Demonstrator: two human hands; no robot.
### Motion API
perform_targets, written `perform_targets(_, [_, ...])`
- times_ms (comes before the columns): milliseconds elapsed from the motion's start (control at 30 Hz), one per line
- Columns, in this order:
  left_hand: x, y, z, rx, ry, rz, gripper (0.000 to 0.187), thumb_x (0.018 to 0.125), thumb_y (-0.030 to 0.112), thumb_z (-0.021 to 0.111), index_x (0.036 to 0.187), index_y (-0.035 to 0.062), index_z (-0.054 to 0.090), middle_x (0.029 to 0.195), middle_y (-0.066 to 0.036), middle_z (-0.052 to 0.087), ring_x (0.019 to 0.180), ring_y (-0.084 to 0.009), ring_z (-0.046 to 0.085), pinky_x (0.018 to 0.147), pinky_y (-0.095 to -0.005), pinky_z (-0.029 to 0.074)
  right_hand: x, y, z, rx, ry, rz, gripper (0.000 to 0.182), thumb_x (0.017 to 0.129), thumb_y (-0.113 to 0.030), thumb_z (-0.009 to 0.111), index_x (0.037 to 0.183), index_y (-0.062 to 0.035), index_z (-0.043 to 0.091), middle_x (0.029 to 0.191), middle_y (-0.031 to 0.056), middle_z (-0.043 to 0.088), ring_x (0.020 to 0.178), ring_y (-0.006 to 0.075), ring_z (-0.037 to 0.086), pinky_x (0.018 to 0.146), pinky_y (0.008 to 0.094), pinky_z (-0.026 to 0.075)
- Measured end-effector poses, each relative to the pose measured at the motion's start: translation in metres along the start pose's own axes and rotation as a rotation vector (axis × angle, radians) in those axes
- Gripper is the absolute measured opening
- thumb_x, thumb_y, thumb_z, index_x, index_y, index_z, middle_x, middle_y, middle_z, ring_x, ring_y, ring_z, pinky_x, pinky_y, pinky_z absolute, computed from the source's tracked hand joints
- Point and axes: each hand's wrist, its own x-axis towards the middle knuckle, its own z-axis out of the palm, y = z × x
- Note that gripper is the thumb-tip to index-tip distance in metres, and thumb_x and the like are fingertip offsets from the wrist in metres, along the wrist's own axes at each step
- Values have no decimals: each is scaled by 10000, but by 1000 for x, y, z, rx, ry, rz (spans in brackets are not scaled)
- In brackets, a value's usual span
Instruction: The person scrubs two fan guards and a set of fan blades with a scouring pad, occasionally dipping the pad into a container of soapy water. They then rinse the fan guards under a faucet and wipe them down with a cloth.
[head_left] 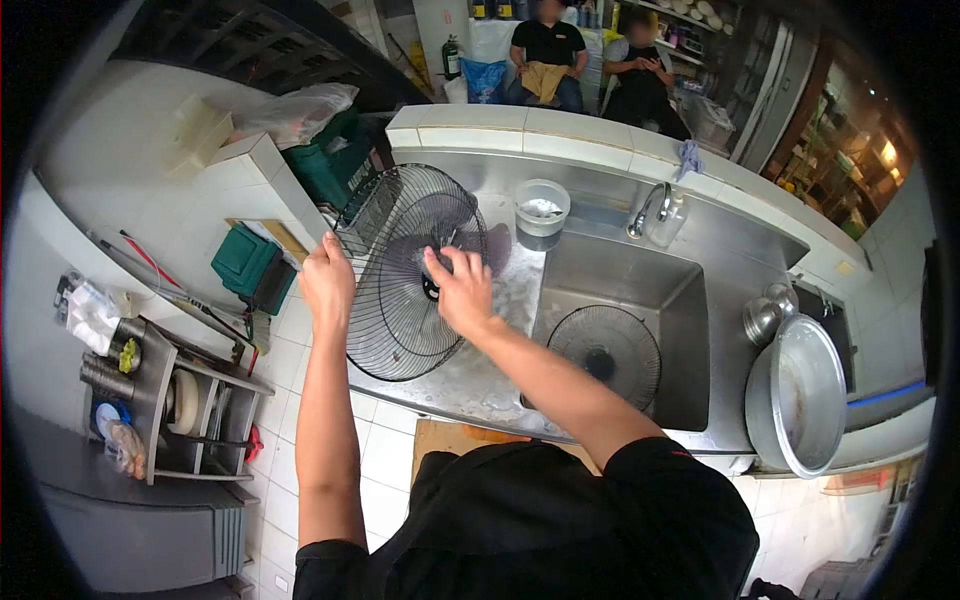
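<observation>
My left hand (327, 280) is closed on the rim of a black wire fan guard (395, 340), which stands tilted over the steel counter beside the sink. Over the middle of that guard is my right hand (463, 290), its fingers curled and pressed together near the hub. Whatever is under those fingertips cannot be made out. Dark translucent fan blades (497, 248) show behind the guard's right edge. A second round wire fan guard (605, 350) with a dark centre lies in the sink basin (680, 300).
A plastic tub (542, 215) of sudsy water stands behind the sink, left of the faucet (655, 205). To the right, a large metal basin (795, 395) leans beside metal bowls (765, 318). Two people sit beyond the tiled ledge (570, 130). A green bin (245, 262) stands left.
</observation>
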Motion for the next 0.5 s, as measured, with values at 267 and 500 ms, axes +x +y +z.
perform_targets(267, [-6, -6, -2, -2, 78, 23, 599, 1056, 485, 443, 878, -7, 736, 778, -266, 700, 829, -473, 687, 766, -536, 506, 10, 16, -12, 31, -65, -47, 642, 783, -9, 657, 1385, -232, 652, 1324, 61, 570, 1136, 336, 528, 928, 494, 472])
perform_targets(500, [-31, -23, -19, -46, 111, 5, 572, 1047, 486, 491, 820, 13, 719, 657, -208, 644, 672, -389, 644, 674, -482, 477, 64, 136, -60, 122, -46, 209, 496, 791, -72, 687, 1280, -148, 675, 1226, 164, 690, 1155, 369, 645, 989, 459, 525])
